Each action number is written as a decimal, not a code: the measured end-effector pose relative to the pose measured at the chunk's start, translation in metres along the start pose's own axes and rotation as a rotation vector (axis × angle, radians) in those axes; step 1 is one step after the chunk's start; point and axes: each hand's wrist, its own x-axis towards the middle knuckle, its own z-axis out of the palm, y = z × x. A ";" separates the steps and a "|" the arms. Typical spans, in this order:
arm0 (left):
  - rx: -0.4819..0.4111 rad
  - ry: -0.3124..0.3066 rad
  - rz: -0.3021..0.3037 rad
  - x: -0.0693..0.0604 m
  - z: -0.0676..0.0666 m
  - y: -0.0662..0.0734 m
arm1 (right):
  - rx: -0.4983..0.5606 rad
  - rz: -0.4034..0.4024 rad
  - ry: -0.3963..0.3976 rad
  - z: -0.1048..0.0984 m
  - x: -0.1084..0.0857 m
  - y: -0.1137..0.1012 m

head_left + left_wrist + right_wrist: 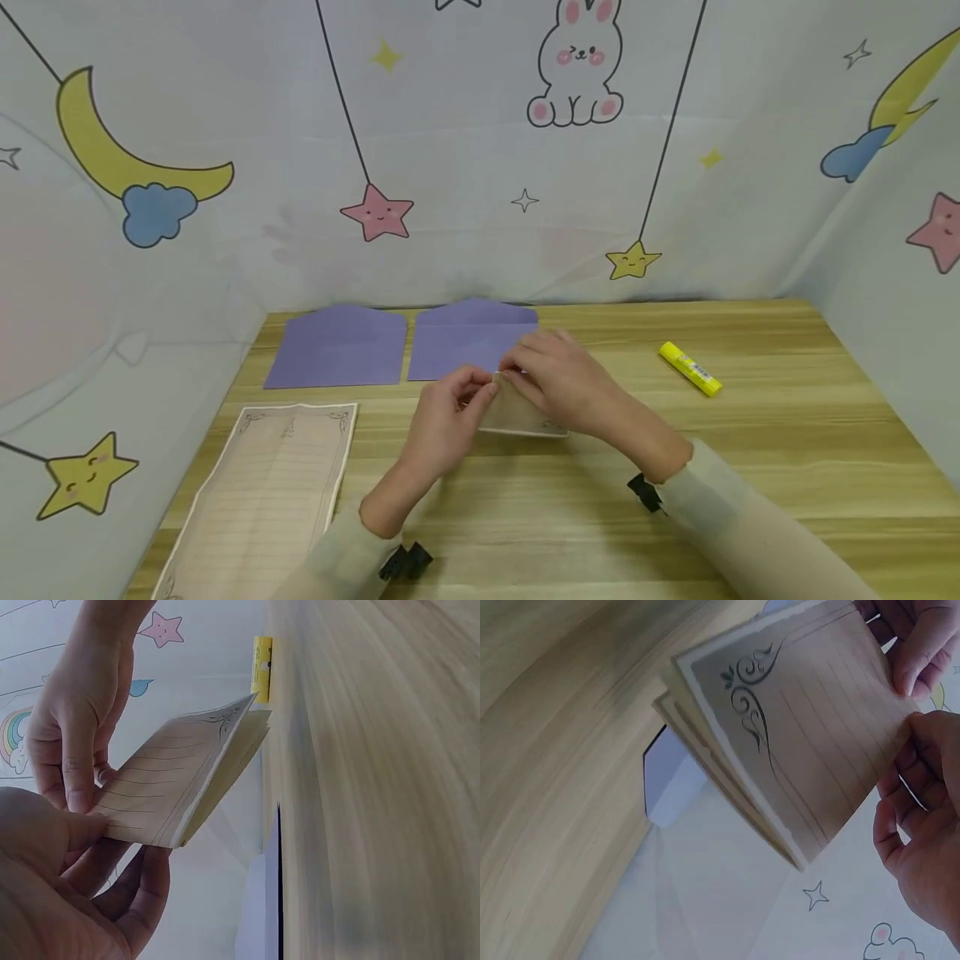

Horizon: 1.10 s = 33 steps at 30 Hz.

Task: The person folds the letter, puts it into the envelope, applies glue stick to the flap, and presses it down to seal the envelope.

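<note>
Both hands pinch the top edge of a folded sheet of lined letter paper [525, 412], held up above the table. Its cream face has printed lines and a dark scroll ornament in one corner, plain in the right wrist view. Folded layers of the paper [161, 780] spread apart at the loose end. My left hand [445, 423] has thumb and fingers on the left part of that edge. Close beside it, my right hand [566, 383] grips the same edge with its thumb and fingers. In the head view the hands cover part of the sheet.
Two purple envelopes [337, 350] lie side by side at the back, the right one [457, 346] partly behind the right hand. A lined letter sheet [270, 483] with fold creases lies at left. At back right is a yellow glue stick [690, 368]. A printed curtain [465, 142] surrounds the table.
</note>
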 end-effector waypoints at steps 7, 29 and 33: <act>-0.034 0.033 -0.031 -0.003 -0.002 0.000 | 0.025 0.075 -0.044 -0.002 -0.008 0.009; -0.190 0.096 -0.091 0.002 -0.005 -0.001 | 0.058 0.142 -0.027 -0.015 -0.036 0.039; -0.183 0.066 -0.094 0.001 -0.002 -0.001 | 0.090 0.083 0.013 -0.007 -0.019 0.025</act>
